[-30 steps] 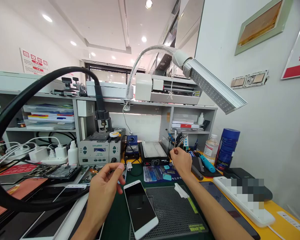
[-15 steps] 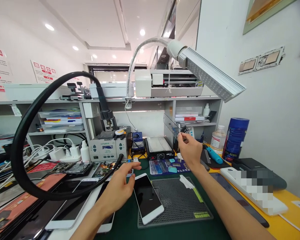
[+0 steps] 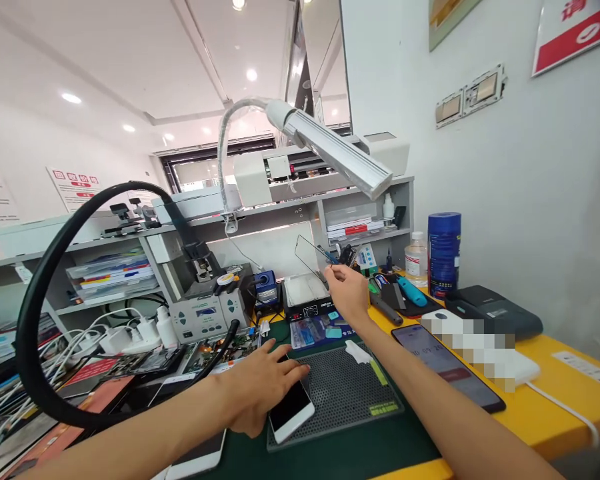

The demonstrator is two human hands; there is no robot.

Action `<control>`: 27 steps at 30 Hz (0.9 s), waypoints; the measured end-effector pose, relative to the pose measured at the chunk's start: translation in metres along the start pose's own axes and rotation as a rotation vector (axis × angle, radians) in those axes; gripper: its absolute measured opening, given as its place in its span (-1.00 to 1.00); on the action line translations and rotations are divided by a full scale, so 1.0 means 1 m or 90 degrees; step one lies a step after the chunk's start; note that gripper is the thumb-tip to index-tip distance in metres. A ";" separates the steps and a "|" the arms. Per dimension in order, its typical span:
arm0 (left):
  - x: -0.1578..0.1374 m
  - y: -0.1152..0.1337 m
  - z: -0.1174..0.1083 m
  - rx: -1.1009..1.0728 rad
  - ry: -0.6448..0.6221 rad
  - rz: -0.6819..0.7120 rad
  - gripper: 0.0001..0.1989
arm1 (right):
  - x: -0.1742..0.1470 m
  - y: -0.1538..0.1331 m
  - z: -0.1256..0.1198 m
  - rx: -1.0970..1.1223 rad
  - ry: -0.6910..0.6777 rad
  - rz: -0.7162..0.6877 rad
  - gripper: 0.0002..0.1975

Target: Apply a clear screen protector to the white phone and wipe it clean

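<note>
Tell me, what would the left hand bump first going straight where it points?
Probably the white tissue on the mat, though the left hand's height is hard to tell.

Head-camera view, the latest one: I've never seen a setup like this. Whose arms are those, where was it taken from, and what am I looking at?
No robot here: these are a person's own bare arms, seen by a camera worn on the head, looking forward and down. The left hand lies over a white phone, fingers spread; how firmly it presses, I can't tell. The right hand, reaching forward, pinches what looks like a thin clear sheet with dark edges. The white phone lies partly over a grey perforated mat. Right of that, a dark phone has its screen lit. A lamp on a bendy neck hangs above.
</note>
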State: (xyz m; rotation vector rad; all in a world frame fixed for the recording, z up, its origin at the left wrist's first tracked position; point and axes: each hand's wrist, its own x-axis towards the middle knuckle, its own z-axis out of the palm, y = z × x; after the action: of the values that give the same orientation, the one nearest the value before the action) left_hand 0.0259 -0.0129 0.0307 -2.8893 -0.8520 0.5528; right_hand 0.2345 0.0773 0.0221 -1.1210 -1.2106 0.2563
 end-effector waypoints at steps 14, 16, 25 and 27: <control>0.019 0.012 -0.036 0.126 -0.102 -0.047 -0.40 | 0.008 -0.003 -0.001 0.200 -0.078 0.139 -0.78; 0.016 0.016 -0.046 0.064 -0.116 -0.081 -0.38 | 0.010 -0.004 -0.002 0.258 -0.116 0.186 -0.81; 0.024 0.029 -0.034 -0.070 0.013 -0.147 -0.31 | 0.002 -0.008 0.003 0.456 -0.320 0.336 -0.81; 0.025 0.027 -0.027 -0.093 0.018 -0.158 -0.30 | 0.000 -0.008 0.005 0.471 -0.351 0.352 -0.82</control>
State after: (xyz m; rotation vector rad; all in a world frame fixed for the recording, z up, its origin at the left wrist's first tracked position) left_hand 0.0688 -0.0217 0.0437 -2.8456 -1.2725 0.4408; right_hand 0.2272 0.0761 0.0276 -0.7070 -1.0903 1.3898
